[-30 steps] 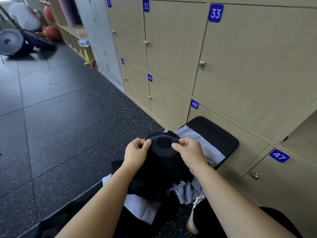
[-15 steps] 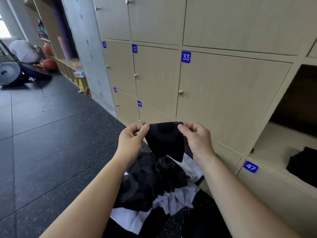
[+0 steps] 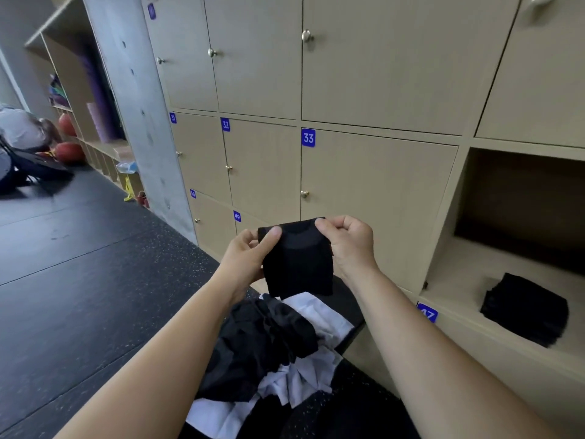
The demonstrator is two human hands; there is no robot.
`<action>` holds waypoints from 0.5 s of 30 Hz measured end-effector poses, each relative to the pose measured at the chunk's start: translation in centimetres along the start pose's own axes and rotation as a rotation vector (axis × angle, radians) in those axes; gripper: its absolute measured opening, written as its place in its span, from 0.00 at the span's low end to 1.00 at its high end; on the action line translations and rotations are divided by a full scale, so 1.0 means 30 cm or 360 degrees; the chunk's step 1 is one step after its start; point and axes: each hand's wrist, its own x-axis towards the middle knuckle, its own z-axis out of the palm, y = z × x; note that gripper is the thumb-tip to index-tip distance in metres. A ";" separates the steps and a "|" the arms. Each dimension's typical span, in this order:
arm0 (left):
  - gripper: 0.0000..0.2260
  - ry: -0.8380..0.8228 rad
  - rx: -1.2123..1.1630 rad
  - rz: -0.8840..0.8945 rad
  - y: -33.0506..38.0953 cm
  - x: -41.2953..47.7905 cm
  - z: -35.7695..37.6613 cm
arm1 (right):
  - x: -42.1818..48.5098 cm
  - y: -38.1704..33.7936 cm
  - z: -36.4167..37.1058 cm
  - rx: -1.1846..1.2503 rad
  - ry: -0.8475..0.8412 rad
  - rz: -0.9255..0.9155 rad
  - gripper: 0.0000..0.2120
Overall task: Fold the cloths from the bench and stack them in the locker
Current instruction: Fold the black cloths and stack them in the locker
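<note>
Black cloth, long axis vertical, free end down, top corners pinched by left hand and right hand.

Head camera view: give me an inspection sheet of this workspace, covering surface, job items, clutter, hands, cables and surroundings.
Surface: black bench, mostly covered by loose cloths.
Job's things: black cloth held up above the bench; heap of unfolded black and white cloths on the bench; stack of folded black cloths in the open locker.
Clutter: nothing seen.
Hands: left hand and right hand each pinch a top corner of the black cloth.
Cables: nothing seen.
Surroundings: closed numbered locker doors, dark speckled floor, shelves with red balls, another person far left.
</note>
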 end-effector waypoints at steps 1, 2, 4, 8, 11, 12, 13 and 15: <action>0.15 -0.0009 0.0015 0.0012 -0.002 -0.005 0.010 | 0.001 0.001 -0.003 -0.0005 0.0033 -0.0003 0.06; 0.12 -0.0027 0.0027 0.0023 -0.004 -0.009 0.019 | 0.003 0.003 -0.007 -0.0011 0.0064 -0.0008 0.06; 0.09 -0.0093 0.0067 0.0043 -0.008 -0.016 0.032 | 0.003 0.001 -0.013 0.0005 0.0116 -0.0012 0.06; 0.12 -0.0233 0.0198 -0.0024 -0.017 -0.026 0.049 | 0.007 -0.011 -0.024 0.0121 0.0263 -0.0011 0.06; 0.11 -0.0196 0.0236 0.0016 -0.034 -0.018 0.063 | 0.020 -0.016 -0.049 -0.0003 0.0299 -0.0110 0.06; 0.11 -0.0149 0.0220 0.0037 -0.037 -0.014 0.066 | 0.024 -0.017 -0.061 -0.0067 0.0287 -0.0160 0.05; 0.12 -0.0103 0.0231 0.0061 -0.038 -0.010 0.069 | 0.028 -0.016 -0.074 -0.0125 0.0278 -0.0204 0.05; 0.14 -0.0041 0.0317 0.0120 -0.042 0.002 0.073 | 0.036 -0.011 -0.094 -0.0159 0.0267 -0.0238 0.05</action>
